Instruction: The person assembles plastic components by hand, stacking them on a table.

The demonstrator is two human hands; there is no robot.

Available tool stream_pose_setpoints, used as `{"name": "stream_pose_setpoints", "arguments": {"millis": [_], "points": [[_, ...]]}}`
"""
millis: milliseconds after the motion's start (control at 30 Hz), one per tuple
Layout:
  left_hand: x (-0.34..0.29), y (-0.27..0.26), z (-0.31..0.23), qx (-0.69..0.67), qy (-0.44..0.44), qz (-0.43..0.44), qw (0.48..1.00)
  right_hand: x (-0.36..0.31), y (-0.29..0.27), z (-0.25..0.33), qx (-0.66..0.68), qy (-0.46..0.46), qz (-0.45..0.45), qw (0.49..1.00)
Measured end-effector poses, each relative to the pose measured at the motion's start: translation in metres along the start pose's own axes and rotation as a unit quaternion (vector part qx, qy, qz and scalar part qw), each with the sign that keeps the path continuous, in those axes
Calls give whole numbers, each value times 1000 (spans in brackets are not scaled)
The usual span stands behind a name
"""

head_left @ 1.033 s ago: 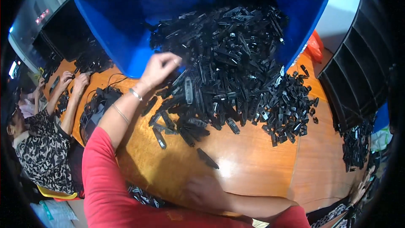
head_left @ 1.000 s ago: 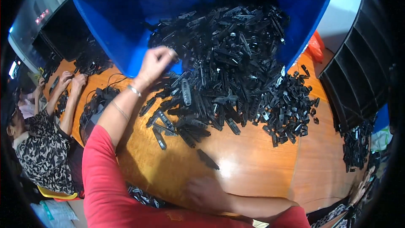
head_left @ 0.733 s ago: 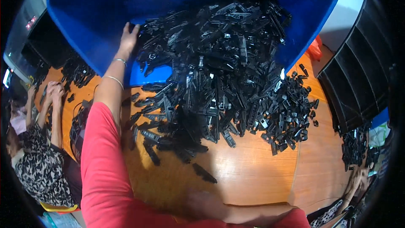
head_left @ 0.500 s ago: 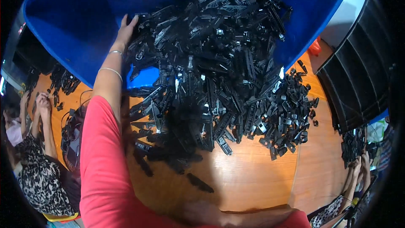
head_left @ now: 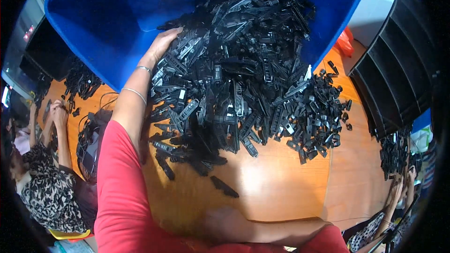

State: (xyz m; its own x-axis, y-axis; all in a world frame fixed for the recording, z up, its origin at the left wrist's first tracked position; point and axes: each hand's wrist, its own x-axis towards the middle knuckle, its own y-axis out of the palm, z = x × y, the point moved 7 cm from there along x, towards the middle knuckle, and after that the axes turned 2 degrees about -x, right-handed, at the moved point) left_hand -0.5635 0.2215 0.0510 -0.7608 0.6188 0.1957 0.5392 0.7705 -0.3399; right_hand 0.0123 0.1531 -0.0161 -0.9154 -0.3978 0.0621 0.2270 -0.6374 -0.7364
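Note:
A large blue bin point(head_left: 101, 23) is tipped toward me, with a heap of black plastic parts point(head_left: 253, 61) spilling from it onto the wooden table. Many parts are long and ribbed, with some silvery glints. My left hand point(head_left: 161, 47) reaches into the bin at the left side of the heap, its fingers stretched out against the parts and gripping none that I can see. Low in front of me, my right hand point(head_left: 225, 222) lies in shadow close to my body, too dark and smeared to make out its fingers.
Small black pieces point(head_left: 318, 122) form a pile at the heap's right. A black ribbed tray point(head_left: 393, 65) stands at right, near a red bag point(head_left: 345, 42). Co-workers' hands point(head_left: 58, 112) handle parts at left, and other hands point(head_left: 398, 187) at right. Dark cables and a bag-like object point(head_left: 89, 145) lie left.
My left hand has moved right and slightly down along the heap, fingers now closer together. Parts have slid down over the bare blue patch. The bin's rim has shifted in view.

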Motion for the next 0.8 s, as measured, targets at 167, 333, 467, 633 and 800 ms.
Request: {"name": "stream_pose_setpoints", "arguments": {"millis": [167, 333, 467, 633, 800], "points": [[-42, -10, 13, 8, -18, 21, 1000, -1, -2, 0, 83, 8, 31, 996], [-87, 7, -13, -21, -26, 99, 995, -3, 4, -2, 60, -13, -17, 998], [-133, 23, -42, 14, 17, 161, 987, -1, -9, 1, 68, -25, -65, 995], [-180, 32, -80, 134, 57, 163, 976, 1, -21, 7, 64, -57, -109, 990], [-242, 28, -117, 311, 163, 40, 935, 1, -6, -3, 91, -59, -111, 988]]}}
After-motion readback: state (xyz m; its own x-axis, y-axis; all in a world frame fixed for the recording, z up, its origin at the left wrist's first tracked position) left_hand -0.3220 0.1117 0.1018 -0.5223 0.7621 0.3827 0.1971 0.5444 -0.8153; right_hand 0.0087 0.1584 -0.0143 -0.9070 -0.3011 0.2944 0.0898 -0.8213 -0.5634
